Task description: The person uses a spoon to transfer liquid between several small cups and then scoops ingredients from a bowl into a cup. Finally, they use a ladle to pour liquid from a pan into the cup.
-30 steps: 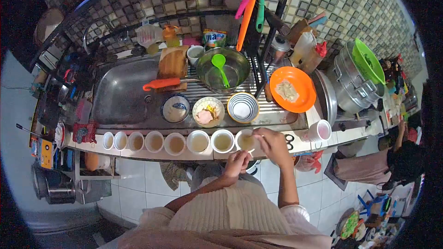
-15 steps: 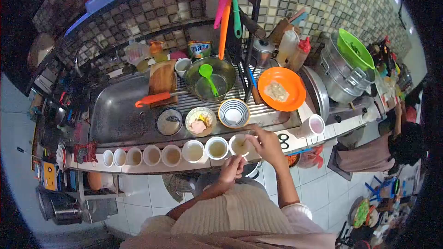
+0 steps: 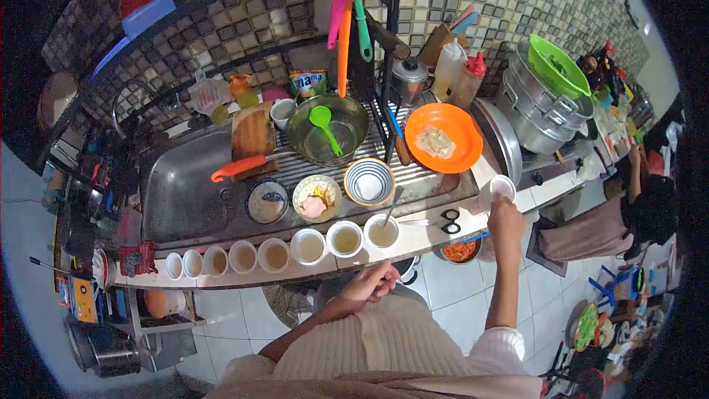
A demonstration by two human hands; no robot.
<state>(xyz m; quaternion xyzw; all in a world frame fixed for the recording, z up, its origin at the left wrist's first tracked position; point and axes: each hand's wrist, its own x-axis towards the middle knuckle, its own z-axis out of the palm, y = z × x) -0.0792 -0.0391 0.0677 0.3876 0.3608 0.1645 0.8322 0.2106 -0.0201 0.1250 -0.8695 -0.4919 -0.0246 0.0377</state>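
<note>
My right hand (image 3: 507,222) has its fingers closed on a white cup (image 3: 489,196) at the right of the counter edge. Curled in front of my body, my left hand (image 3: 373,283) is below the row of cups; I cannot tell what is in its fingers. The nearest cup (image 3: 382,233) holds cloudy liquid, with a spoon (image 3: 391,210) leaning in it. Leftward runs a row of several more white cups, among them a cup of yellowish liquid (image 3: 345,239). Scissors (image 3: 450,222) with black handles lie between the spoon's cup and my right hand.
Behind the cups stand a striped bowl (image 3: 368,182), a bowl with pink food (image 3: 316,198) and a frying pan (image 3: 329,129) with a green ladle (image 3: 323,129). An orange plate (image 3: 461,140) and a steamer pot (image 3: 543,111) are rightward. The sink (image 3: 185,185) is left. Another person (image 3: 591,229) crouches at right.
My right hand has left the spoon's cup and moved right to the white cup past the scissors. The spoon now leans in its cup. My left hand has drawn slightly away from the cups.
</note>
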